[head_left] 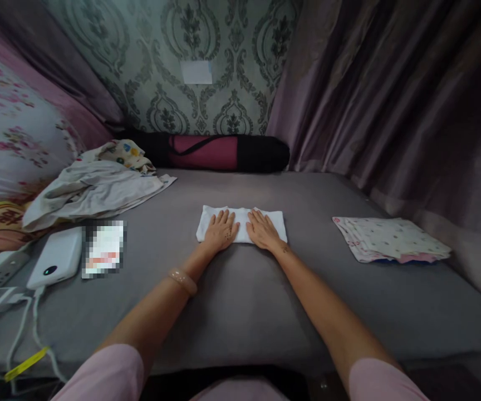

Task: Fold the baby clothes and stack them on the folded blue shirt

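A white cloth [243, 220], folded into a long flat rectangle, lies on the grey bed surface [240, 301] in front of me. Flat on its left half rests my left hand [222, 229], fingers stretched out and pointing away. My right hand [262, 228] lies the same way on the right half, fingers extended. A strip of the white cloth shows between the two hands, and its ends stick out past them on both sides. Neither hand grips it. A bangle [182, 282] circles my left forearm.
Folded patterned cloths [394, 239] lie in a stack at right. Crumpled clothes [98, 186] are heaped at left, near a power bank [59, 256], a power strip [0, 270] and white cables [35, 323]. A long black and maroon bag [205, 152] lies along the wall.
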A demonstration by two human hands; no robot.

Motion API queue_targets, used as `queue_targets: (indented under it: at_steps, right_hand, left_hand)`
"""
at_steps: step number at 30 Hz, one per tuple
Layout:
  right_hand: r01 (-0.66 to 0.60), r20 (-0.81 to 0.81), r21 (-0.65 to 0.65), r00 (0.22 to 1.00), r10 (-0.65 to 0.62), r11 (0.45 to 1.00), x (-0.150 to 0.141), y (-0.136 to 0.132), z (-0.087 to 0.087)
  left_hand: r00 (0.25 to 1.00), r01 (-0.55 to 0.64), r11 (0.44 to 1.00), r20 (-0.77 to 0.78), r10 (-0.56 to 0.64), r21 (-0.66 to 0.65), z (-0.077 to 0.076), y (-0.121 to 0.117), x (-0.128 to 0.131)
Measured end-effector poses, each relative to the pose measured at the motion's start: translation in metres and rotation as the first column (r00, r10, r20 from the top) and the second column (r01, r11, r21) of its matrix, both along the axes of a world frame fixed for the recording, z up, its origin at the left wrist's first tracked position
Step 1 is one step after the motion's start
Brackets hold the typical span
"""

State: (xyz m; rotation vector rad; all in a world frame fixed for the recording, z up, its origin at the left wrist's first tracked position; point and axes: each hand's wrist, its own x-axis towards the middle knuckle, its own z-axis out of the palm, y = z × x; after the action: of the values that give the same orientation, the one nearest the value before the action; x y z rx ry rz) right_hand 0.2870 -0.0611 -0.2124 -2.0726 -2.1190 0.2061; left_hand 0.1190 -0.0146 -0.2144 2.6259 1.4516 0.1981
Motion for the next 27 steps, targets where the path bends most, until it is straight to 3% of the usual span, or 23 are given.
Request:
queue_targets:
  at_steps: [4, 9, 15, 21, 25, 27]
  right_hand:
    - [0.021, -0.009, -0.057, 1.0, -0.021, 0.998, -0.006, 0.006, 0.015]
    - [-0.009, -0.013, 0.142, 1.0, 0.011, 0.99, -0.037, 0.011, 0.014]
    - [-0.029, -0.007, 0.114, 1.0, 0.03, 0.993, -0.049, 0.009, -0.004]
    - [-0.031, 0.016, 0.018, 0.999, 0.031, 0.999, -0.052, 0.018, 0.015]
    - [-0.052, 0.015, 0.135, 0.999, 0.05, 0.989, -0.07, 0.026, 0.016]
    - [-0.065, 0.012, 0.126, 0.998, 0.064, 0.99, -0.076, 0.028, 0.01]
  left_hand:
    - [0.999, 0.016, 1.0, 0.03, -0.015, -0.006, 0.007, 0.0, -0.008]
    - [0.993, -0.115, 0.975, 0.038, 0.109, 0.191, 0.0, -0.004, -0.036]
    - [0.99, -0.117, 0.988, 0.096, 0.108, 0.097, -0.012, -0.002, -0.056]
    - [0.951, -0.139, 0.988, 0.288, 0.115, 0.064, -0.019, 0.006, -0.058]
    - [0.883, -0.194, 0.979, 0.446, 0.147, 0.062, -0.026, 0.012, -0.062]
    - [0.843, -0.216, 0.974, 0.516, 0.151, 0.068, -0.028, 0.014, -0.064]
